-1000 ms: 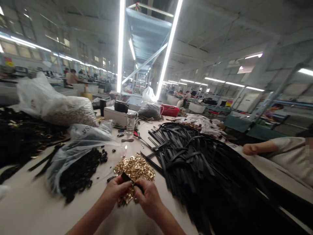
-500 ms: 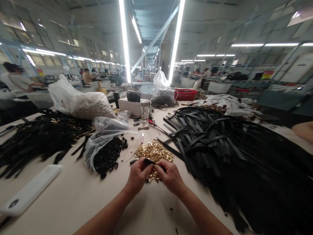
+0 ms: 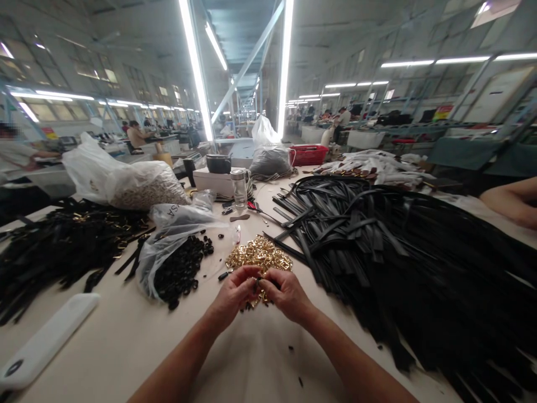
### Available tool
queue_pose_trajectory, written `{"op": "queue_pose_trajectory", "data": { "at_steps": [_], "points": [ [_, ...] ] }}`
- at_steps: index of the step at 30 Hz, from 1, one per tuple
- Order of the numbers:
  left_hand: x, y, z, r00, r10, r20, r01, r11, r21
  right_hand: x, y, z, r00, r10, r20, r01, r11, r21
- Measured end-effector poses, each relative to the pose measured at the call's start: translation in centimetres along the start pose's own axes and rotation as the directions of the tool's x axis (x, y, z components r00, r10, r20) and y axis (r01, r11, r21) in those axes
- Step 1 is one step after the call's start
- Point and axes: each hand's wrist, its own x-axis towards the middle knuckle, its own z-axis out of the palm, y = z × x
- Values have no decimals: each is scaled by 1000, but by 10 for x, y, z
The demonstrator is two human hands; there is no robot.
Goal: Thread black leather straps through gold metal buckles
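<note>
My left hand (image 3: 235,294) and my right hand (image 3: 289,292) meet just in front of a pile of gold metal buckles (image 3: 260,252). Both are closed, fingertips pinched together round a small black piece (image 3: 258,281); fingers cover most of it, so its exact kind is hidden. More buckles show under and between the hands. To the left, small black loops (image 3: 178,271) spill out of a clear plastic bag (image 3: 146,268). On the right lies a big heap of black belt straps (image 3: 361,240), its near ends by my right forearm.
Black straps with gold buckles (image 3: 59,240) lie far left, above a long white device (image 3: 52,338). Behind stand a bag of small pale pieces (image 3: 146,184), a glass jar (image 3: 239,189), a red basket (image 3: 308,155) and red-handled scissors (image 3: 254,206). Another person's arm (image 3: 514,201) rests at right.
The black strip that stuck out above my left fingers is now mostly hidden between both hands. My fingertips have drawn closer together. The view has swung slightly to the right.
</note>
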Motion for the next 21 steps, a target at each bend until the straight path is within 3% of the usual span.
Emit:
{"op": "queue_pose_trajectory", "data": {
  "at_steps": [4, 9, 14, 18, 21],
  "points": [
    [-1, 1, -1, 994, -60, 94, 45, 988, 151, -1, 3, -3, 996, -7, 86, 7, 1000, -5],
    [2, 2, -6, 998, -23, 59, 10, 977, 215, 0, 9, -11, 991, -52, 124, 80, 969, -232],
    [3, 1, -6, 998, 40, 50, -55, 935, 350, 3, 15, -18, 985, -133, 111, 172, 822, -542],
    [2, -2, -8, 980, 174, 95, -195, 774, 602, 3, 18, -18, 964, -211, 164, 265, 683, -681],
    [3, -4, -11, 945, 289, 151, -298, 576, 761, 2, 18, -16, 947, -253, 196, 315, 628, -711]
  ]
}}
